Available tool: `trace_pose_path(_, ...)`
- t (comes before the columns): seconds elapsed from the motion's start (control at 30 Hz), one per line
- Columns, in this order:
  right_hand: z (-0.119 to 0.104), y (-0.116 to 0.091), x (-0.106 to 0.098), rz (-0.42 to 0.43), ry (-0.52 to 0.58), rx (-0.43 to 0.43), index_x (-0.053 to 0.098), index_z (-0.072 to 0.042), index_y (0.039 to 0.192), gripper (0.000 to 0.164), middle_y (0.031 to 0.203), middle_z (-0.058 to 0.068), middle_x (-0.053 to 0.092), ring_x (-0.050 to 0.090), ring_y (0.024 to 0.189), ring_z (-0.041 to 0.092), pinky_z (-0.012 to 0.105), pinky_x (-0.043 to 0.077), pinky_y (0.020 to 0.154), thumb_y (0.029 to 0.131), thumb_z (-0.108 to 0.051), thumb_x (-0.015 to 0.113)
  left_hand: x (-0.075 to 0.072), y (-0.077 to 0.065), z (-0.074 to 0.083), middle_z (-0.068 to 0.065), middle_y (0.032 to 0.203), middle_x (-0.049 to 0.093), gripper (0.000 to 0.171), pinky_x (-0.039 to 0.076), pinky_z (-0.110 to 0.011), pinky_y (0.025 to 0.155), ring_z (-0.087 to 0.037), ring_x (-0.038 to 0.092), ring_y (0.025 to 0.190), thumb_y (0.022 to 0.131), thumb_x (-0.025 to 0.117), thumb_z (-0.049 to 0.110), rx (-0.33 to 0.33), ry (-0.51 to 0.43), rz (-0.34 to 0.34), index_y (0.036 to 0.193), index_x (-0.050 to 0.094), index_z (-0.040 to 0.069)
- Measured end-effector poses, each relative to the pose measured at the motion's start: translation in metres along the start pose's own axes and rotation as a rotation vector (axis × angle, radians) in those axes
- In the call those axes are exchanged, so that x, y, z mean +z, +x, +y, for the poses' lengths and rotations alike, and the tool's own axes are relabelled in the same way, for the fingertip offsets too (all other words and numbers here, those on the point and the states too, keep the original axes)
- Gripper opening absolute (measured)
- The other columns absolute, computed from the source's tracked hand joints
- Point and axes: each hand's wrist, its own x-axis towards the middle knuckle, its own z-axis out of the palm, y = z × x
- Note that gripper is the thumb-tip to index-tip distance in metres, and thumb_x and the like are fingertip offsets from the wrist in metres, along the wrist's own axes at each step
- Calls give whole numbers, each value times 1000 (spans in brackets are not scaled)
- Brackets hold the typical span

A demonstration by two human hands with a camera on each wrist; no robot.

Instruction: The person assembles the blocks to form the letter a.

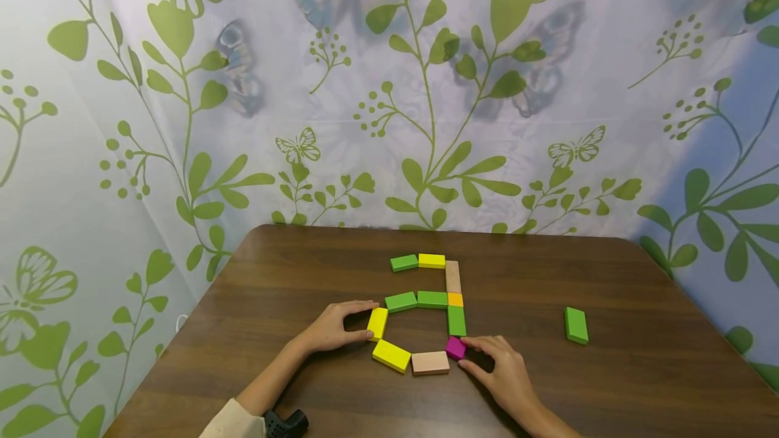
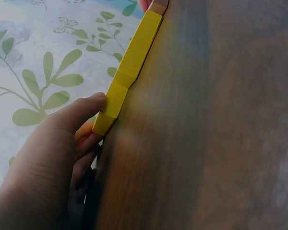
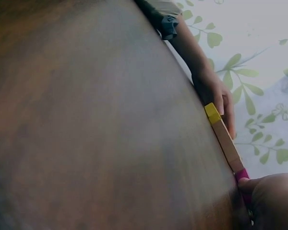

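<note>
My left hand (image 1: 331, 326) pinches a yellow block (image 1: 378, 324) at the left side of an outline of flat blocks, thumb and index finger at its edges. In the left wrist view, the left thumb (image 2: 93, 101) lies against that block. On the other side, my right hand (image 1: 508, 377) pinches a small magenta block (image 1: 455, 348) between thumb and index finger. Between the hands lie another yellow block (image 1: 392, 356) and a bare wood block (image 1: 431, 363), forming the bottom of the loop. A green block (image 1: 456, 322) lies just above the magenta one.
Farther up, green blocks (image 1: 432, 299), an orange block (image 1: 455, 299), a wood block (image 1: 453, 277), a yellow block (image 1: 432, 261) and a green one (image 1: 404, 263) continue the outline. A lone green block (image 1: 575, 325) lies to the right on the brown table (image 1: 292, 262). Behind hangs a leaf-patterned curtain (image 1: 341, 174).
</note>
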Motion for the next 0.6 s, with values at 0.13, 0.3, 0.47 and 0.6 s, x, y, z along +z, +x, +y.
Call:
trace_pose_path(0.13, 1, 0, 0, 6, 6, -3, 73, -17, 96, 38, 90, -11, 66, 56, 78, 7, 27, 49, 65, 61, -18, 87, 0, 0, 1, 3, 133, 50, 60, 38, -46, 97, -19, 45, 122, 84, 61, 49, 4, 2, 4, 134, 51, 17)
trace_pose_path(0.3, 3, 0, -2, 17, 40, -19, 72, -17, 98, 40, 91, -12, 66, 56, 80, 6, 18, 46, 68, 61, -19, 86, 0, 0, 1, 2, 133, 50, 59, 38, -45, 97, -18, 45, 122, 85, 61, 48, 29, 9, 9, 134, 51, 16)
trace_pose_path(0.47, 8, 3, -12, 56, 39, -13, 71, -17, 101, 41, 92, -11, 66, 56, 82, 6, 11, 42, 72, 62, -19, 85, 0, 0, 0, 1, 134, 50, 59, 38, -46, 97, -19, 45, 123, 85, 61, 48, 35, 6, 6, 134, 51, 16)
trace_pose_path(0.6, 19, 6, -25, 83, 7, 20, 71, -16, 102, 42, 94, -9, 67, 57, 83, 10, 9, 41, 73, 63, -16, 85, 1, 0, -1, 1, 134, 50, 59, 38, -45, 98, -19, 45, 123, 85, 60, 48, 34, 7, 4, 134, 50, 17)
